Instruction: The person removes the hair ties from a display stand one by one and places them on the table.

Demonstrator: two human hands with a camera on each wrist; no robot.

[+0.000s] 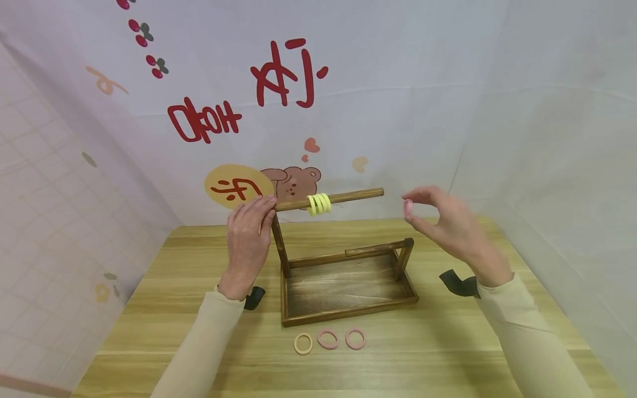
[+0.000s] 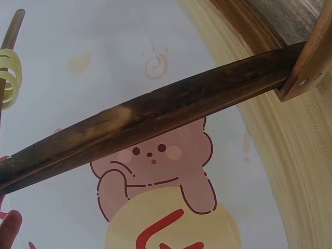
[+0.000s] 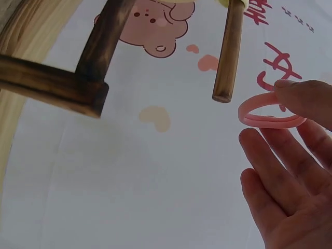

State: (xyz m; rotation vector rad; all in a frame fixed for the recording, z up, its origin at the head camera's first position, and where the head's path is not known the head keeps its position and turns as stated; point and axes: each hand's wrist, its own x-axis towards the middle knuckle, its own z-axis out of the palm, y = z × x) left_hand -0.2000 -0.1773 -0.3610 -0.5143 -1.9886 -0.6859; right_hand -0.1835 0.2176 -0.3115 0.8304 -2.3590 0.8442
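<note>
My left hand (image 1: pixel 246 237) grips the top corner of a dark wooden stand, where the upright post (image 2: pixel 150 114) meets a horizontal rod (image 1: pixel 358 195). Several yellow rings (image 1: pixel 319 204) hang together near the middle of that rod. My right hand (image 1: pixel 460 226) pinches a pink ring (image 3: pixel 250 115) between thumb and fingers, to the right of the rod's free end (image 3: pixel 224 93) and apart from it. On the table in front of the stand lie a beige ring (image 1: pixel 296 344) and two pink rings (image 1: pixel 327 347), flat and side by side.
The stand's tray base (image 1: pixel 348 317) sits on a wood-grain table (image 1: pixel 199 342). A second, lower arm (image 1: pixel 378 249) rises at the tray's right end and points left. A white printed cloth (image 1: pixel 408 110) hangs behind, and pale walls flank both sides.
</note>
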